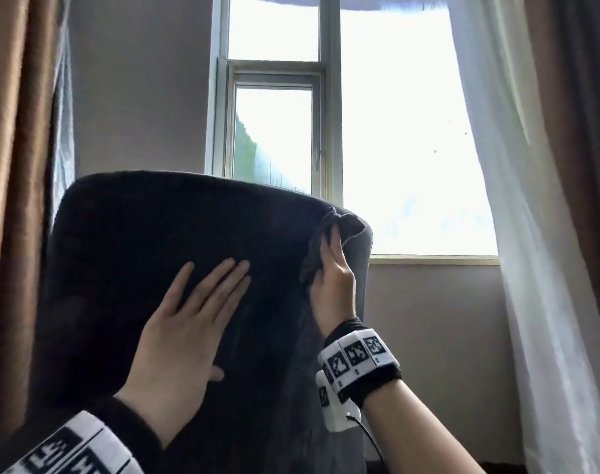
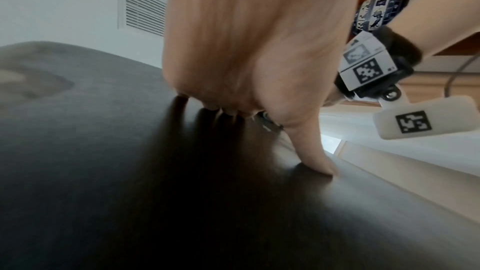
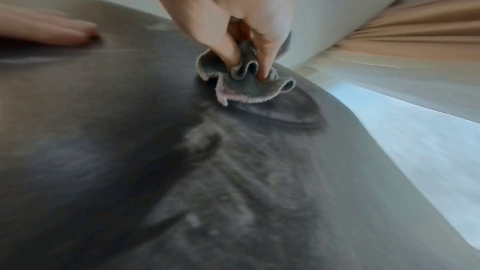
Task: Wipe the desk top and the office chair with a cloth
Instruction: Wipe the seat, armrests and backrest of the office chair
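Observation:
The office chair's dark grey fabric back fills the lower left of the head view. My left hand lies flat on it, fingers straight and spread, and holds nothing; the left wrist view shows its fingertips on the chair fabric. My right hand is at the back's upper right corner and holds a small grey cloth against the fabric. In the right wrist view, two fingers dig into the bunched cloth, with a fold pinched between them. No desk is visible.
Behind the chair is a bright window with a white sheer curtain. Brown curtains hang at both sides. Grey wall runs below the sill, right of the chair. A wall vent shows in the left wrist view.

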{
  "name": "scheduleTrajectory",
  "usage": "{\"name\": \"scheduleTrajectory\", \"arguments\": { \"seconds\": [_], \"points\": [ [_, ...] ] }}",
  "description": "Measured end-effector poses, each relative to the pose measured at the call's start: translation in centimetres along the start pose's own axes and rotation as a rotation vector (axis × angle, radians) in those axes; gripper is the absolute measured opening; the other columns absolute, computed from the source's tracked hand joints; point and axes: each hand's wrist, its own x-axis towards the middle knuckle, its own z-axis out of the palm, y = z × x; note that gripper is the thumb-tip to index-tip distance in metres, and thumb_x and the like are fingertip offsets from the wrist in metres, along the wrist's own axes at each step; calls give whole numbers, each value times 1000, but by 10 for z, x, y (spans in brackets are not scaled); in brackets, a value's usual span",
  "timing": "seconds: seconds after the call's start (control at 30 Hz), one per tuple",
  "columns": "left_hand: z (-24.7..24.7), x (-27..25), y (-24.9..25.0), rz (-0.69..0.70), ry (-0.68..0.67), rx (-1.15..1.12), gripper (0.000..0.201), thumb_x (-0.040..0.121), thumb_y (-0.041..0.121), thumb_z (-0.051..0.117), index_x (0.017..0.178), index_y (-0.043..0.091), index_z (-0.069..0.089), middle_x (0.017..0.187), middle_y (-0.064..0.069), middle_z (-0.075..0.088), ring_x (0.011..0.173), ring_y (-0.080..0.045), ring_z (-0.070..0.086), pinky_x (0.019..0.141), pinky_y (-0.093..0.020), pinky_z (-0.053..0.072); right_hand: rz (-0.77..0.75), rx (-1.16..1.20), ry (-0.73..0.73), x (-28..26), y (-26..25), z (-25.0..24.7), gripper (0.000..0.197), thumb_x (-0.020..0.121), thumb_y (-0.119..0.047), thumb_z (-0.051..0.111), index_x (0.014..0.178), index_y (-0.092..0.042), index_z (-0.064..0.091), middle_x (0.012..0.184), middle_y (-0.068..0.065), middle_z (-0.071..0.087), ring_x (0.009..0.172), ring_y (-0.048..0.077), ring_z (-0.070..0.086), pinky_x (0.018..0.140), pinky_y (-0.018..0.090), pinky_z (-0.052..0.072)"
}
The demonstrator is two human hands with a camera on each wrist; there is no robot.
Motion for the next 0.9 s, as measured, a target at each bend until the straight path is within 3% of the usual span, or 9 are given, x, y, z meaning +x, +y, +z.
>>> {"name": "scheduleTrajectory", "arguments": {
  "seconds": [0.07,0.17,0.37,0.47,0.57,0.63,0.7,0.77,0.9],
  "points": [
    [1,0,1,11,13,-9,110,89,59,42,129,7,-47,127,-6,-61,115,-20,-52,86,-50,-39,-174,-15,-19,-5,-16,10,73,82,22,39,145,-12,25,156,7,18,143,21,22,117,31,22],
    [4,2,4,13,39,-8,111,90,59,41,126,6,-49,127,-7,-61,116,-21,-53,87,-51,-39,-400,-23,-81,-13,-28,23,54,86,17,41,138,3,38,151,16,26,144,29,18,118,36,18],
    [11,6,0,61,56,-64,112,89,63,35,115,7,-58,120,-6,-66,115,-21,-55,81,-47,-46,210,3,86,3,24,12,71,90,13,34,150,-20,14,156,-8,14,134,20,39,101,13,33],
    [17,5,2,48,141,-82,117,87,63,43,118,9,-55,125,-5,-63,113,-22,-59,80,-46,-48,70,48,73,8,2,14,69,87,15,35,148,-18,24,154,-5,18,140,21,29,110,15,24],
    [30,4,-8,91,227,-142,142,52,65,77,144,8,-16,155,-6,-22,141,-20,-23,110,-48,-25,-229,51,3,18,-17,13,59,87,13,37,142,-7,35,150,-1,27,141,19,27,114,15,17],
    [38,6,-11,142,325,-190,145,29,53,90,145,5,16,157,-7,13,144,-20,8,117,-44,-9,-145,71,-2,34,-5,2,58,89,12,37,142,-10,34,137,-16,40,127,13,48,104,3,25],
    [28,6,-14,159,179,-154,139,52,55,83,147,5,-6,158,-8,-11,142,-19,-15,110,-46,-26,115,73,93,43,12,-9,66,91,13,33,148,-18,20,129,-22,44,109,-4,55,88,-8,28],
    [26,6,-4,152,255,-170,119,84,64,47,126,9,-50,134,-5,-56,116,-19,-55,85,-45,-46,197,34,115,21,14,-4,73,91,13,32,150,-24,13,148,-5,38,127,12,48,103,5,30],
    [24,-1,-5,39,364,-136,120,78,63,53,136,8,-36,146,-6,-42,130,-19,-43,103,-45,-34,-311,18,-171,-97,-18,38,67,81,20,40,141,-8,37,151,3,32,143,24,22,115,32,27]
  ]
}}
